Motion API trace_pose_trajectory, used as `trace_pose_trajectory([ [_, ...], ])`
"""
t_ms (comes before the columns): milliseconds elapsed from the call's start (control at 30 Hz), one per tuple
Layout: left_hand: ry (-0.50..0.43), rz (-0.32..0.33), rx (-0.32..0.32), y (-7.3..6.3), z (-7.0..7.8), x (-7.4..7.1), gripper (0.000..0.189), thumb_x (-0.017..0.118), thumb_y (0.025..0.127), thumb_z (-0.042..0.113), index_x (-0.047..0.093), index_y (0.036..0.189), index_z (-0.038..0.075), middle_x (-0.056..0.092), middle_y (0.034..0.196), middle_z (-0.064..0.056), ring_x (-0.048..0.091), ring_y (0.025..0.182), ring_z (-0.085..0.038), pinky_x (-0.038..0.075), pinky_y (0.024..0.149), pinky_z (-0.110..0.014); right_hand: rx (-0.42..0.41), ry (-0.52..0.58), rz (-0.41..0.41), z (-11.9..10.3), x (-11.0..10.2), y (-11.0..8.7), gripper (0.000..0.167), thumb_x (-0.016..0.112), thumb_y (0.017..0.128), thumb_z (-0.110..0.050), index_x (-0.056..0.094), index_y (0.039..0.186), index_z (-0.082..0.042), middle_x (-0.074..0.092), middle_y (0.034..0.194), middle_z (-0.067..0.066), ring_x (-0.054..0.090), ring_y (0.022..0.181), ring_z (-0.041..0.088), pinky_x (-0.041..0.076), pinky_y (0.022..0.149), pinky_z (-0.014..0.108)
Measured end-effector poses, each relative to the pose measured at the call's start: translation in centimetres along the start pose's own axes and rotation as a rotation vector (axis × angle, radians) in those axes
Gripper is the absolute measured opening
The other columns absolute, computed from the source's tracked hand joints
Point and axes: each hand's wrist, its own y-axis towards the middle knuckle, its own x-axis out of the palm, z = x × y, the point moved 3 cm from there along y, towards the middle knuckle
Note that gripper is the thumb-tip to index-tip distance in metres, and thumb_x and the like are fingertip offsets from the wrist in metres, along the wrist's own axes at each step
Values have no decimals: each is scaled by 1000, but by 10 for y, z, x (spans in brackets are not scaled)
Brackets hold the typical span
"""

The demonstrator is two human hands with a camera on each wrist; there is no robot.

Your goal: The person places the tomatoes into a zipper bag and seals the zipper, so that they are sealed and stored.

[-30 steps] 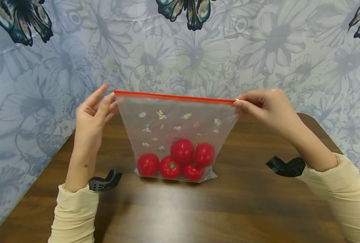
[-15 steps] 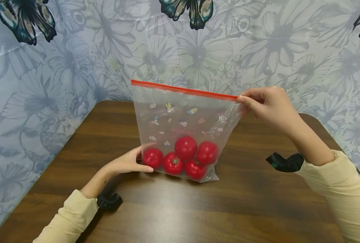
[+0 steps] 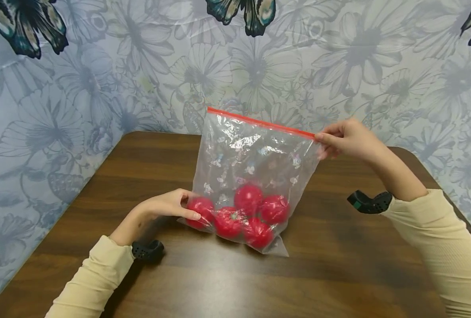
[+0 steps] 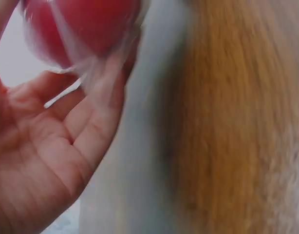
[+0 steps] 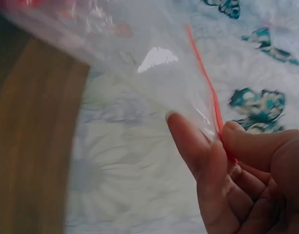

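Observation:
A clear zip bag [image 3: 255, 163] with a red zip strip [image 3: 261, 123] and small printed figures stands tilted in the head view. Several red tomatoes [image 3: 248, 198] lie in its lower part. My right hand [image 3: 350, 139] pinches the right end of the strip between thumb and fingers; the right wrist view shows this pinch closely. At the bag's lower left, my left hand [image 3: 165, 205] grips the leftmost tomato [image 3: 201, 213] through the plastic. In the left wrist view its fingers [image 4: 98, 122] curl against the plastic around that tomato. Behind the bag, some fingertips are hidden.
A dark brown wooden table [image 3: 338, 265] lies under the bag. Behind it hangs a floral wall covering [image 3: 148, 66] with butterfly prints. A black wrist device [image 3: 148, 251] sits at the left cuff and another black device [image 3: 370, 202] at the right cuff.
My left hand has left the strip's left end and moved down to the bag's lower left corner. The strip's left end has swung right, and the bag now leans and looks more creased.

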Motion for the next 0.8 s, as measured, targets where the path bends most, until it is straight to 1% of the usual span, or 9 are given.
trace_pose_trajectory([
  [67, 31, -29, -14, 0, -1, 0, 51, 72, 83, 29, 58, 121, -2, 64, 103, -9, 57, 93, -24, 50, 80, -36, 42, 46, -60, 12, 4, 4, 32, 55, 96, -17, 61, 105, 14, 67, 73, 15, 67, 64, 21, 54, 54, 31],
  [100, 40, -31, -22, -1, -2, 0, 53, 71, 83, 30, 56, 123, -2, 63, 105, -9, 56, 95, -24, 50, 81, -36, 57, 64, -77, 19, 7, 6, 33, 54, 96, -16, 60, 106, 15, 67, 74, 16, 67, 64, 20, 54, 53, 30],
  [200, 82, -4, -36, -1, -1, -2, 61, 69, 84, 34, 50, 128, -4, 59, 110, -9, 53, 99, -23, 49, 83, -36, 80, 90, -105, 41, 14, 15, 37, 53, 97, -19, 58, 110, 15, 68, 74, 15, 67, 65, 18, 54, 54, 29],
  [267, 104, 17, -45, 0, 2, -2, 64, 67, 85, 37, 47, 130, -4, 57, 111, -9, 52, 98, -23, 49, 83, -36, 86, 98, -99, 55, 20, 23, 39, 53, 97, -21, 58, 112, 15, 67, 72, 14, 66, 63, 17, 54, 55, 28],
  [333, 124, 31, -56, 0, 4, -3, 63, 65, 86, 39, 48, 128, -4, 57, 108, -8, 53, 94, -22, 49, 79, -35, 84, 95, -98, 69, 26, 31, 41, 52, 97, -24, 58, 113, 14, 67, 71, 12, 65, 63, 16, 54, 56, 29],
  [467, 123, 55, -81, 1, 8, -3, 53, 63, 88, 40, 56, 120, -1, 60, 95, -8, 53, 79, -20, 48, 68, -33, 117, 98, -73, 90, 37, 46, 43, 52, 97, -28, 59, 114, 12, 66, 70, 8, 64, 66, 20, 54, 58, 31],
  [567, 103, 93, -107, 2, 7, -3, 49, 62, 89, 41, 58, 115, -1, 61, 89, -8, 54, 73, -19, 48, 61, -31, 150, 110, -49, 101, 48, 57, 43, 52, 97, -27, 59, 114, 11, 65, 70, 6, 63, 65, 20, 53, 57, 29],
  [700, 64, 163, -152, 1, 2, -1, 56, 62, 88, 43, 55, 118, -3, 61, 95, -10, 57, 80, -20, 52, 66, -31, 201, 130, -11, 112, 65, 68, 40, 54, 97, -24, 59, 113, 12, 63, 65, 1, 60, 59, 13, 52, 54, 25],
  [800, 55, 202, -181, 1, 0, 1, 58, 61, 88, 46, 54, 119, -3, 60, 101, -10, 57, 89, -21, 53, 72, -33, 226, 115, 0, 125, 77, 73, 39, 55, 96, -24, 61, 111, 11, 62, 62, 0, 60, 56, 10, 52, 53, 24],
])
